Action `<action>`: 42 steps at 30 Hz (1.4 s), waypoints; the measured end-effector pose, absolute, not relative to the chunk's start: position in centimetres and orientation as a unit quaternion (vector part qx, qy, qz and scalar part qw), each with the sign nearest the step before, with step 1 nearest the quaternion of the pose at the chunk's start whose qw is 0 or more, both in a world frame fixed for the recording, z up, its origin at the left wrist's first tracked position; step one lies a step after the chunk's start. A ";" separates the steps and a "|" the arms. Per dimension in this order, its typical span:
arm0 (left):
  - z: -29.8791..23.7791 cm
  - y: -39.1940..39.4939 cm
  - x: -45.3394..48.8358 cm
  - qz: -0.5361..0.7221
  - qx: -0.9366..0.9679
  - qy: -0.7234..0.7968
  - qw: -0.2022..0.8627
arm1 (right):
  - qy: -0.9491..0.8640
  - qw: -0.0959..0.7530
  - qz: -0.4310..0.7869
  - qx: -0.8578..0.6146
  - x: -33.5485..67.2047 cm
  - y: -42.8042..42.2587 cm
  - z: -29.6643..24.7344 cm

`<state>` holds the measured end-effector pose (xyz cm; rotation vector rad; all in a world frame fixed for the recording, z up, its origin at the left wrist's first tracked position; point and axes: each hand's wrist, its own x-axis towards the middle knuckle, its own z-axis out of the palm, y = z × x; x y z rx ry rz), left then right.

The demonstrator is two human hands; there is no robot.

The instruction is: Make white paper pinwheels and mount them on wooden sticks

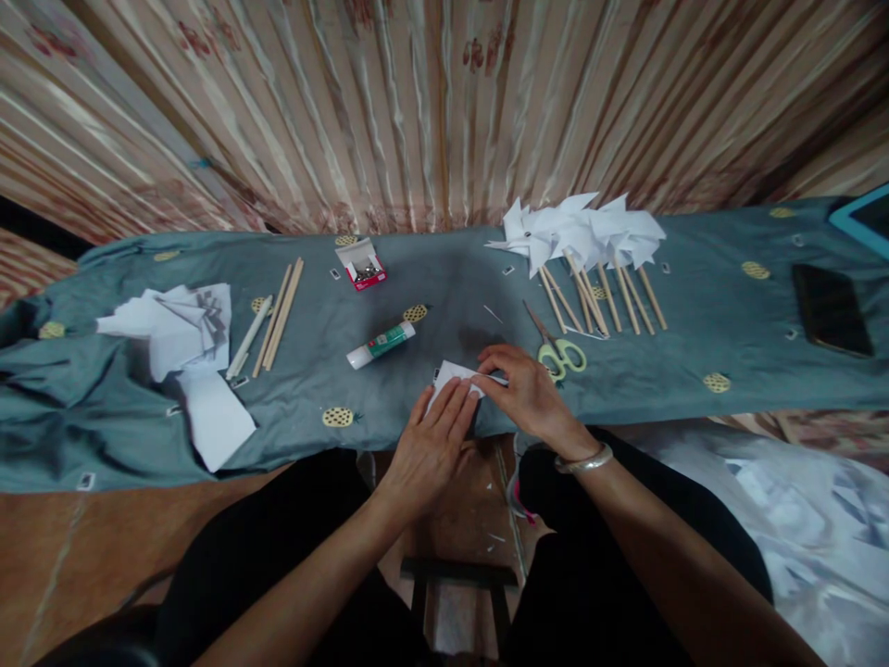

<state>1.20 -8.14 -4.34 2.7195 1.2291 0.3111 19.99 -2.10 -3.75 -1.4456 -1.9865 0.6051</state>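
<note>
A small folded piece of white paper (451,372) lies at the table's front edge under both hands. My left hand (434,443) rests flat on it with fingers stretched out. The fingers of my right hand (520,389) pinch the paper's right-hand edge between thumb and fingertips; a bracelet circles that wrist. Just right of this hand lie scissors (557,357) with pale green handles. A glue stick (381,345) with a green label is left of the paper. Behind, to the right, several white paper pinwheels (583,232) on wooden sticks lie in a row.
At the left are loose white papers (215,421) and several wooden sticks (281,315). A small open red-and-white box (365,269) holds metal pins. A dark phone (832,310) lies at the right, near a blue-edged device (865,222). Below right sits a clear plastic bag (798,519) with white pieces.
</note>
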 end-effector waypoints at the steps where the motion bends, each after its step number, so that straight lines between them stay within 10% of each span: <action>1: -4.4 -8.1 1.2 0.104 0.904 0.409 0.071 | -0.749 0.301 0.225 -0.546 19.9 -2.1 -3.8; 42: -4.8 -9.6 -2.6 0.066 0.904 0.419 0.046 | -0.741 0.314 0.224 -0.550 21.9 -4.7 -5.0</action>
